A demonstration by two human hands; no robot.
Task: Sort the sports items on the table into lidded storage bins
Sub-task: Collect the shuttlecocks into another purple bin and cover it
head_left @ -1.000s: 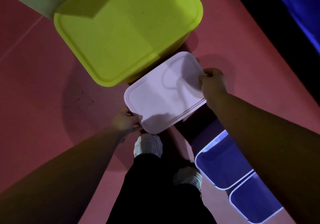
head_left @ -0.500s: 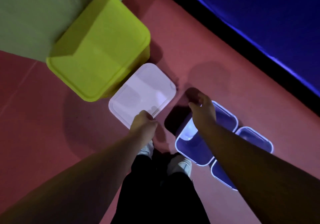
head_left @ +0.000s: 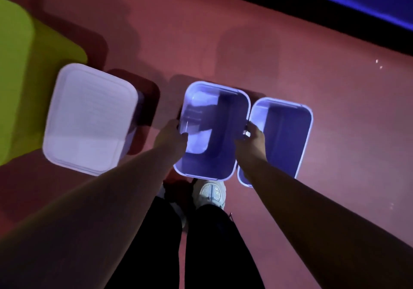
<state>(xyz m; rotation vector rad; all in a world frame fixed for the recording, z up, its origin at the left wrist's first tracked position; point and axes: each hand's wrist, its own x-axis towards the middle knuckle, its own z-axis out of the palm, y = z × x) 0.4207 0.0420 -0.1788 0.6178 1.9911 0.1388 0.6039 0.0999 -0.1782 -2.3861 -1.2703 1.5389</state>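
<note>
Two open white bins stand side by side on the red floor. My left hand (head_left: pixel 171 137) grips the left rim of the middle bin (head_left: pixel 223 101), thumb inside the rim. My right hand (head_left: pixel 251 140) grips that bin's right rim, in the gap next to the second open bin (head_left: pixel 306 132). Both bins look empty inside. To the left stands a white bin closed with its lid (head_left: pixel 89 118). No sports items are in view.
A large yellow-green lidded bin (head_left: pixel 20 83) sits at the far left, touching the closed white bin. My legs and white shoes (head_left: pixel 211 193) are just below the open bins. A dark wall edge with blue light (head_left: pixel 335 4) runs along the top right.
Both hands let go of the white lid, now resting on its bin. They moved right and took hold of the middle open bin's two side rims. The view swung right.
</note>
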